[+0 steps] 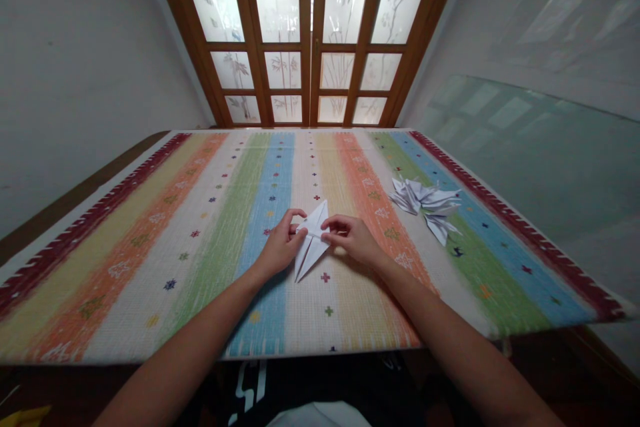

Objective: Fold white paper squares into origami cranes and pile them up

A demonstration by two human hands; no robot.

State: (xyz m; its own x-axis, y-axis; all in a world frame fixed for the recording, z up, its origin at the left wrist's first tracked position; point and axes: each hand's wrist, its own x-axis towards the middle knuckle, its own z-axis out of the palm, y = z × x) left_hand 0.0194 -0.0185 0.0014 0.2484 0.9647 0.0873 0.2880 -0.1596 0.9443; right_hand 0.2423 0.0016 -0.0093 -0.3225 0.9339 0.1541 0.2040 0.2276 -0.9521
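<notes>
Between my two hands is a sheet of white paper folded into a long diamond (314, 243), its lower end split into two points. My left hand (284, 241) pinches its left corner between thumb and fingers. On the opposite side, my right hand (350, 237) grips the right corner, thumb and forefinger closed on the paper. The diamond is just over or on the striped tablecloth; I cannot tell whether it touches. The undersides of the fingers are partly hidden.
Several folded white paper cranes (423, 200) lie in a heap to the right. A colourful striped tablecloth (210, 280) covers the table. Wooden doors with glass panes (313, 47) stand beyond the far edge, and a greenish glass panel (540, 160) leans along the right wall.
</notes>
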